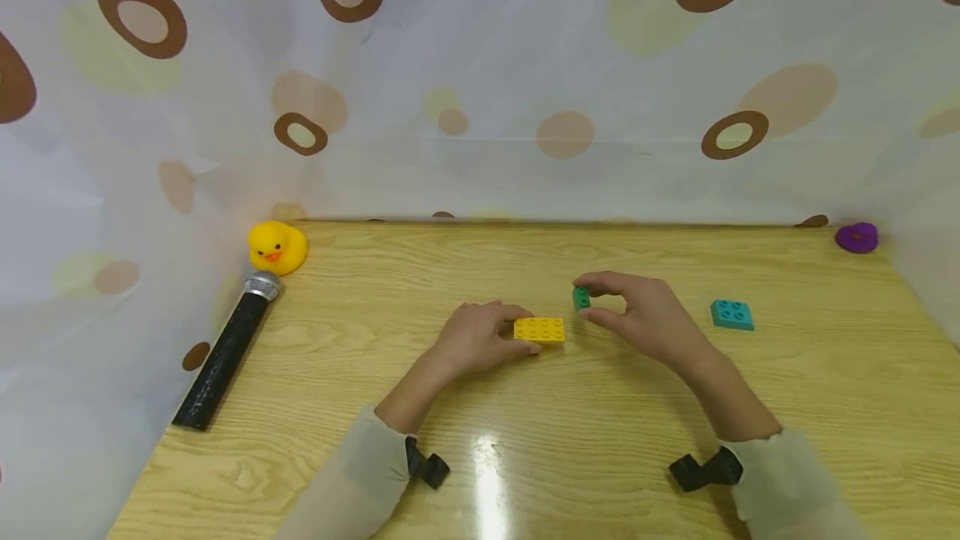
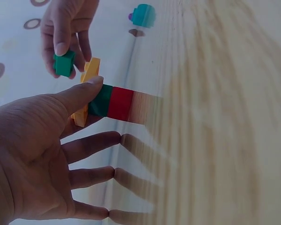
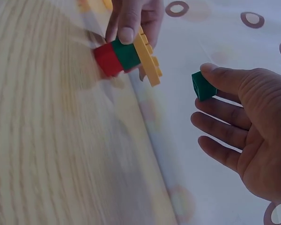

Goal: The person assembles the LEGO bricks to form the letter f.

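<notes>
The left hand (image 1: 478, 340) pinches a small stack between thumb and index finger, its other 3 fingers spread; the right hand (image 1: 647, 317) pinches a small green brick (image 1: 581, 299) between thumb and fingertips, just beside the stack and apart from it. The stack stands upright on the wooden table (image 1: 600, 415): a yellow brick (image 1: 538, 330) with 8 studs on top, a lower green brick (image 2: 99, 101) under it, and a red brick (image 2: 120, 104) at the bottom. All look like stiff, light, smooth plastic, hardly fragile, though slick faces could turn in a loose pinch. The small brick is best held by 2 opposite side walls, studs and underside free; the stack, low on its sides, since the yellow brick overhangs and could tip under pressure.
</notes>
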Demonstrator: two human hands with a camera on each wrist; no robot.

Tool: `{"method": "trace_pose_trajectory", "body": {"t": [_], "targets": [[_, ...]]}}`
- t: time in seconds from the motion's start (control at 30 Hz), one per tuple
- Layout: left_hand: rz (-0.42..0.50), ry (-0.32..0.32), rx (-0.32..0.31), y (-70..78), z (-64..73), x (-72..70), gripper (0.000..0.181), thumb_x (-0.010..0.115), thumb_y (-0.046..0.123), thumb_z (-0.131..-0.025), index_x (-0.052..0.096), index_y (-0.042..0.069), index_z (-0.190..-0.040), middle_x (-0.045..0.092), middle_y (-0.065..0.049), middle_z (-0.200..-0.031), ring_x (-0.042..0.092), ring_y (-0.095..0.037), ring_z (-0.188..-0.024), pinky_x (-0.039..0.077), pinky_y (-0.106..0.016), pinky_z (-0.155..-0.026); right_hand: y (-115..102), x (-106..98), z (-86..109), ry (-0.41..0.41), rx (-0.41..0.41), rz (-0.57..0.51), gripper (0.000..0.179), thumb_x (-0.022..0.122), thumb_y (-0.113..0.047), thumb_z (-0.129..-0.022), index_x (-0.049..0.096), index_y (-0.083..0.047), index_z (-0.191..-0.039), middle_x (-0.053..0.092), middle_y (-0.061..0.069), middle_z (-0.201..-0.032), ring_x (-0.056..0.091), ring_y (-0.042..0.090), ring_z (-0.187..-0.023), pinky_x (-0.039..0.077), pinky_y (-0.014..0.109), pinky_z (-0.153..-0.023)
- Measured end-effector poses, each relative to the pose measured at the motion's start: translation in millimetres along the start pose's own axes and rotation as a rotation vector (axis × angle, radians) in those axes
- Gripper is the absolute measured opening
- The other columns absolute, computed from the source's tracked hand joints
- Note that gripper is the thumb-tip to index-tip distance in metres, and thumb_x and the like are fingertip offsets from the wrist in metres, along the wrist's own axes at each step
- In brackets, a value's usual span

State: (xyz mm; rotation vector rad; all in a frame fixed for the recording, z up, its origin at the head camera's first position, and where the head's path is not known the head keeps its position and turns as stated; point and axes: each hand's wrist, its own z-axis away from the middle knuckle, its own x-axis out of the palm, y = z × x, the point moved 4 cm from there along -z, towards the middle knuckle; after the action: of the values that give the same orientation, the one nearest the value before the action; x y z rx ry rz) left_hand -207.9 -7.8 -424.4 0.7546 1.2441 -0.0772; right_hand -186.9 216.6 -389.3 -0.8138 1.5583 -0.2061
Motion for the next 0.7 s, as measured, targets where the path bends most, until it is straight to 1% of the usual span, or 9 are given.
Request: {"method": "trace_pose_trajectory", "body": {"t": [0.03, 0.13, 0.27, 0.37, 0.47, 0.53, 0.7], "targets": [[-0.001, 0.003, 0.003, -0.2, -0.1, 0.3, 0.052, 0.070, 0.052, -0.093, 0.066, 0.023, -0.136, 0.069, -0.003, -0.134, 0.065, -0.027, -0.122, 0.041, -0.055, -0.111, -1.1, 1.8, -0.4, -0.001, -0.005, -0.009, 0.039, 0.073, -0.024, -0.095, 0.067, -0.014, -0.132, 0.072, 0.008, -0.127, 0.070, 0.031, -0.112, 0.057, 0.052, -0.086], [0.001, 0.009, 0.006, -0.8, -0.8, 1.3, 0.052, 0.070, 0.052, -0.092, 0.067, 0.023, -0.135, 0.070, -0.002, -0.132, 0.065, -0.025, -0.121, 0.042, -0.055, -0.109, -4.2, 6.3, -1.4, -0.004, -0.016, -0.012, 0.038, 0.073, -0.023, -0.095, 0.068, -0.014, -0.132, 0.072, 0.007, -0.127, 0.071, 0.029, -0.110, 0.058, 0.047, -0.081], [0.022, 0.006, -0.005, -0.3, -0.9, 2.5, 0.052, 0.070, 0.052, -0.092, 0.067, 0.023, -0.135, 0.071, 0.000, -0.130, 0.064, -0.024, -0.122, 0.040, -0.058, -0.110, -6.7, 11.9, -2.4, -0.002, -0.022, -0.012, 0.040, 0.072, -0.023, -0.096, 0.066, -0.013, -0.134, 0.074, 0.009, -0.122, 0.072, 0.030, -0.105, 0.058, 0.043, -0.077], [0.028, 0.002, -0.012, 0.4, -0.2, 2.5, 0.052, 0.070, 0.052, -0.092, 0.067, 0.022, -0.136, 0.071, 0.000, -0.130, 0.062, -0.025, -0.126, 0.037, -0.062, -0.112, -8.6, 16.7, -3.4, -0.002, -0.007, -0.017, 0.039, 0.073, -0.026, -0.095, 0.067, -0.013, -0.131, 0.076, 0.009, -0.118, 0.073, 0.030, -0.105, 0.059, 0.047, -0.081], [0.015, 0.003, -0.009, 0.9, 0.3, 2.1, 0.053, 0.070, 0.052, -0.093, 0.066, 0.023, -0.137, 0.071, 0.000, -0.131, 0.060, -0.026, -0.129, 0.036, -0.064, -0.112, -11.4, 21.9, -4.6, -0.012, 0.010, -0.024, 0.036, 0.074, -0.030, -0.094, 0.070, -0.014, -0.126, 0.076, 0.007, -0.118, 0.072, 0.030, -0.107, 0.058, 0.049, -0.085], [0.007, 0.008, -0.004, 0.9, 0.1, 2.1, 0.053, 0.069, 0.052, -0.093, 0.066, 0.023, -0.137, 0.071, -0.001, -0.130, 0.060, -0.026, -0.129, 0.036, -0.065, -0.112, -13.3, 25.4, -5.3, -0.017, 0.012, -0.039, 0.035, 0.075, -0.030, -0.093, 0.071, -0.014, -0.124, 0.075, 0.006, -0.118, 0.071, 0.029, -0.108, 0.058, 0.050, -0.087], [-0.007, 0.024, 0.004, 1.0, 0.0, 1.0, 0.053, 0.070, 0.053, -0.092, 0.067, 0.023, -0.135, 0.072, 0.000, -0.127, 0.063, -0.025, -0.126, 0.037, -0.066, -0.110, -16.4, 34.0, -6.5, -0.029, -0.003, -0.064, 0.035, 0.076, -0.030, -0.093, 0.071, -0.014, -0.123, 0.075, 0.006, -0.118, 0.072, 0.028, -0.108, 0.059, 0.048, -0.085]]}}
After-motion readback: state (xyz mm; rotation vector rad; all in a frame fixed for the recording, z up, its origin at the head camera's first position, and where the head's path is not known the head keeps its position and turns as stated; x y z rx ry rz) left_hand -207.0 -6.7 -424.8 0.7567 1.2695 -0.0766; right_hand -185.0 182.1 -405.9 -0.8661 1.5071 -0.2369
